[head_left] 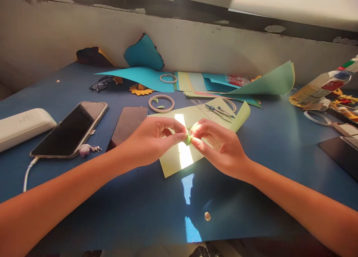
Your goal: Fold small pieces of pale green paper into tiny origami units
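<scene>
"What looks matt on this desk?"
"The folded green piece (188, 140) and the pale sheet (169, 164), both paper."
"And the harder finishes?"
"The cabled phone (74, 124) shines like glass; the white oblong device (25, 129) looks smooth plastic, the bottle (321, 87) clear glossy plastic, the blue tabletop (112, 208) softly sheened."

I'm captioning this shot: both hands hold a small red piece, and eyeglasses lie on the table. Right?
Not quite: in the head view, the small piece is green, not red. The left hand and right hand do hold it; eyeglasses lie on the table.
</scene>
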### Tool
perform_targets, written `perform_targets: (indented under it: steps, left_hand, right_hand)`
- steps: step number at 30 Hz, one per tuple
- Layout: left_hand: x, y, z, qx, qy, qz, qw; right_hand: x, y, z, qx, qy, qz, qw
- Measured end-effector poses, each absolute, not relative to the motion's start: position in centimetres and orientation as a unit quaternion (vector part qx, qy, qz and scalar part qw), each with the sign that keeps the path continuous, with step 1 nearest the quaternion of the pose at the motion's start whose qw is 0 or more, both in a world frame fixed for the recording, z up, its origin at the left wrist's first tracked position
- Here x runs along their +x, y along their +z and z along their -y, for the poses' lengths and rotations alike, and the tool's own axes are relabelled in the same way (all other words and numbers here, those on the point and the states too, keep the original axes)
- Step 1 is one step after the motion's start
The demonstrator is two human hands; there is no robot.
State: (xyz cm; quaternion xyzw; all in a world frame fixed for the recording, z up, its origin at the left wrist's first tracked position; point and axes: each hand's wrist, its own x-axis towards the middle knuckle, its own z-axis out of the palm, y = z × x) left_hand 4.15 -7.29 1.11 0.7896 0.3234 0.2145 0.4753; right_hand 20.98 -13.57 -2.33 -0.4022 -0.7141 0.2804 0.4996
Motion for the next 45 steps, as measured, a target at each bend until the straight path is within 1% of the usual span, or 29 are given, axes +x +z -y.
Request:
perform_targets:
  steps: [6, 12, 17, 22, 23, 25, 28, 30, 32, 35, 37, 39, 41, 45]
  left_hand:
    - [4.2, 0.5, 7.3, 0.853, 0.268, -0.271, 0.356]
    - [4.1, 0.3, 7.2, 0.874, 0.271, -0.258, 0.31]
    - [4.1, 0.4, 7.2, 0.889, 0.277, -0.232, 0.283]
    - [4.2, 0.1, 7.1, 0.908, 0.282, -0.206, 0.233]
    - [4.1, 0.1, 7.0, 0.914, 0.292, -0.193, 0.205]
    - [3.7, 0.0, 6.8, 0.928, 0.323, -0.15, 0.107]
    - [3.1, -0.1, 6.4, 0.931, 0.346, -0.056, -0.103]
    - [2.8, 0.0, 6.3, 0.919, 0.336, -0.01, -0.208]
    - [2.8, 0.2, 6.3, 0.908, 0.322, 0.013, -0.267]
    - [2.9, 0.5, 6.4, 0.901, 0.299, 0.031, -0.313]
    - [3.0, 0.6, 6.3, 0.898, 0.289, 0.039, -0.329]
    - [3.1, 0.5, 6.3, 0.906, 0.285, 0.031, -0.312]
    - [3.1, 0.1, 6.4, 0.924, 0.294, 0.002, -0.245]
    - [3.5, -0.9, 7.0, 0.928, 0.353, -0.109, -0.046]
  right_hand:
    - [20.9, -2.4, 13.4, -0.441, 0.2, 0.743, 0.463]
    - [20.9, -2.5, 13.3, -0.457, 0.124, 0.761, 0.443]
    - [21.0, -2.4, 13.3, -0.471, 0.12, 0.758, 0.435]
    - [20.9, -2.4, 13.5, -0.47, 0.15, 0.738, 0.46]
    - [21.0, -2.4, 13.5, -0.474, 0.164, 0.729, 0.465]
    - [21.1, -2.1, 13.5, -0.494, 0.215, 0.704, 0.463]
    - [21.2, -1.7, 13.2, -0.503, 0.377, 0.653, 0.422]
    - [21.2, -1.5, 13.0, -0.479, 0.459, 0.637, 0.392]
    - [21.2, -1.4, 12.8, -0.462, 0.481, 0.637, 0.387]
    - [21.1, -1.5, 12.7, -0.468, 0.47, 0.632, 0.401]
    - [21.0, -1.6, 12.8, -0.477, 0.461, 0.629, 0.405]
    - [21.0, -1.7, 12.9, -0.486, 0.453, 0.629, 0.404]
    - [21.0, -1.9, 12.9, -0.494, 0.442, 0.63, 0.404]
    - [20.9, -2.2, 12.8, -0.507, 0.416, 0.633, 0.41]
